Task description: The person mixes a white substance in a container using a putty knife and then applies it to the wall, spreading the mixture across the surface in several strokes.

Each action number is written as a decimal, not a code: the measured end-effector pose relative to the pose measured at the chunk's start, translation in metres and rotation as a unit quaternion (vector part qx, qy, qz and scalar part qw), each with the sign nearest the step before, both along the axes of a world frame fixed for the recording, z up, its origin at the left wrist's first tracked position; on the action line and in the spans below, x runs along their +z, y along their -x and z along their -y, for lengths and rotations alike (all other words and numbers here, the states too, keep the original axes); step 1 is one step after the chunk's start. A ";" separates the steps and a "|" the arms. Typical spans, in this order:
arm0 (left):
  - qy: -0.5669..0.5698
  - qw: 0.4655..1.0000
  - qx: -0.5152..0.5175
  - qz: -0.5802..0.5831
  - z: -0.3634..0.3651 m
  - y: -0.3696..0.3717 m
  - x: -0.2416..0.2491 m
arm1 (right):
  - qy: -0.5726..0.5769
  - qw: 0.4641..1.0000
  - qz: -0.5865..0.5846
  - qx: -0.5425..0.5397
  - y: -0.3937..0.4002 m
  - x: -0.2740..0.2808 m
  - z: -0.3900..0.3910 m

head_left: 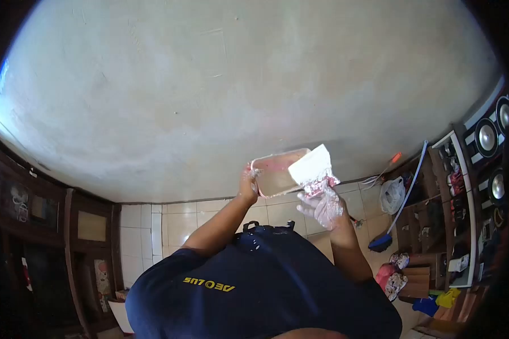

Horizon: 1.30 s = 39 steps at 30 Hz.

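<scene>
My left hand (249, 184), spotted with white, grips the left side of a shallow, see-through tub (277, 174) with a pale pinkish rim. The tub is tilted toward me in front of the wall. My right hand (326, 209) is coated in white paste over the fingers and palm. At its fingertips is a flat white pad (312, 168), its lower end smeared pink and white. The pad overlaps the tub's right edge in this view. Some of the right fingers stand apart from the pad.
A pale, patchy wall (209, 85) rises ahead above a tiled floor (181, 223). To the right are a broom (380, 243) with a blue head, a plastic bag (392, 195), a shoe rack (455, 209) and round speakers (486, 138). Dark wooden cabinets (68, 226) stand left.
</scene>
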State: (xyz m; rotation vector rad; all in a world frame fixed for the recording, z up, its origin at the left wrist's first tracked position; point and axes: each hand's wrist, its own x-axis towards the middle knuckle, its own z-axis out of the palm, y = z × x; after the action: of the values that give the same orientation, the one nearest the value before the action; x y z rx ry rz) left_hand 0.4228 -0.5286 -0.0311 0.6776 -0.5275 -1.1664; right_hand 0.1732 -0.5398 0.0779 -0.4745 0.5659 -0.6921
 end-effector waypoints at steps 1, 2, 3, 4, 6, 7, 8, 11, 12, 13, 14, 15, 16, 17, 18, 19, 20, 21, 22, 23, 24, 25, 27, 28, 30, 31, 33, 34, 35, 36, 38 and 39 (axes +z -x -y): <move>-0.010 0.999 0.002 0.041 -0.001 0.006 -0.002 | -0.016 0.999 0.016 0.027 0.004 -0.006 0.002; 0.003 1.000 0.004 0.028 0.005 0.014 -0.023 | -0.045 0.998 0.041 0.036 0.011 -0.015 0.006; 0.001 1.000 0.007 0.024 0.009 0.022 -0.037 | -0.072 0.994 0.065 0.044 0.018 -0.026 0.011; -0.025 1.000 -0.003 0.014 0.007 0.025 -0.044 | -0.077 0.994 0.062 0.047 0.024 -0.048 0.014; -0.049 0.998 -0.009 -0.030 -0.005 0.038 -0.048 | -0.222 0.962 0.152 -0.046 0.033 -0.085 0.021; -0.052 0.998 -0.005 -0.032 -0.008 0.043 -0.047 | -0.226 0.962 0.150 -0.043 0.034 -0.084 0.022; -0.069 0.998 0.004 -0.002 -0.009 0.048 -0.044 | -0.183 0.977 0.093 -0.053 0.037 -0.084 0.021; -0.058 0.998 0.011 0.032 -0.013 0.057 -0.048 | -0.175 0.979 0.005 -0.107 0.029 -0.061 0.013; -0.072 0.997 0.011 0.017 -0.015 0.060 -0.042 | -0.164 0.980 0.049 -0.102 0.032 -0.066 0.013; -0.086 0.996 0.011 0.003 -0.014 0.061 -0.039 | -0.153 0.979 0.092 -0.097 0.034 -0.069 0.014; -0.091 0.996 0.012 0.001 -0.013 0.063 -0.039 | -0.176 0.970 0.091 -0.140 0.035 -0.073 0.014; -0.091 0.995 0.018 0.021 -0.012 0.064 -0.040 | -0.180 0.969 0.089 -0.140 0.039 -0.078 0.015; -0.090 0.995 0.023 0.042 -0.011 0.066 -0.041 | -0.172 0.972 0.120 -0.105 0.044 -0.090 0.017; -0.094 0.994 0.023 0.041 -0.016 0.069 -0.041 | -0.164 0.972 0.151 -0.069 0.047 -0.104 0.015; -0.088 0.995 0.031 0.044 -0.015 0.069 -0.042 | -0.143 0.975 0.082 -0.153 0.043 -0.125 0.018; -0.081 0.995 0.039 0.047 -0.015 0.068 -0.044 | -0.144 0.974 0.082 -0.152 0.040 -0.133 0.017; -0.098 0.992 0.041 0.073 -0.011 0.068 -0.049 | -0.141 0.972 0.037 -0.184 0.040 -0.141 0.018; -0.098 0.992 0.042 0.074 -0.011 0.067 -0.049 | -0.137 0.967 -0.007 -0.215 0.032 -0.137 0.016; -0.114 0.992 0.038 0.033 -0.011 0.064 -0.049 | -0.146 0.960 -0.034 -0.239 0.025 -0.131 0.013; -0.127 0.991 0.033 -0.009 -0.014 0.058 -0.050 | -0.144 0.960 -0.033 -0.237 0.017 -0.125 0.008; -0.101 0.994 0.026 0.018 -0.007 0.059 -0.051 | -0.130 0.962 -0.050 -0.236 0.017 -0.114 0.013; -0.098 0.995 0.027 0.020 -0.007 0.055 -0.053 | -0.116 0.963 -0.069 -0.235 0.011 -0.109 0.013; -0.099 0.993 0.056 0.031 -0.008 0.044 -0.052 | -0.144 0.960 -0.045 -0.237 0.013 -0.134 0.012; -0.084 0.994 0.063 0.017 -0.009 0.040 -0.042 | -0.154 0.963 -0.044 -0.218 0.009 -0.127 0.011; -0.076 0.994 0.076 0.008 -0.011 0.031 -0.044 | -0.170 0.967 -0.015 -0.188 0.003 -0.123 0.009; -0.073 0.994 0.086 -0.002 -0.012 0.028 -0.042 | -0.166 0.968 -0.010 -0.188 0.002 -0.122 0.009; -0.068 0.994 0.087 -0.019 -0.013 0.019 -0.039 | -0.121 0.983 0.016 -0.139 -0.002 -0.116 0.007; -0.065 0.994 0.085 -0.032 -0.013 0.013 -0.040 | -0.114 0.986 0.033 -0.119 -0.007 -0.103 0.006; -0.063 0.993 0.083 -0.046 -0.012 0.007 -0.043 | -0.110 0.986 0.039 -0.122 -0.010 -0.100 0.008; -0.050 0.995 0.079 -0.043 -0.010 0.000 -0.051 | -0.111 0.982 0.078 -0.131 -0.011 -0.098 0.010; -0.042 0.994 0.094 -0.032 -0.009 -0.003 -0.035 | -0.069 0.982 0.124 -0.126 -0.010 -0.095 0.025; -0.038 0.993 0.112 -0.026 -0.009 -0.005 -0.029 | -0.062 0.981 0.132 -0.125 -0.010 -0.083 0.038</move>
State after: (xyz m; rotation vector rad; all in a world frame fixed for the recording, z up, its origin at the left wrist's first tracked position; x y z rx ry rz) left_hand 0.4277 -0.5197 -0.0596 0.7501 -0.3551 -0.9938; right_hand 0.1827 -0.5773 -0.0048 -0.1918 0.4179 -0.9377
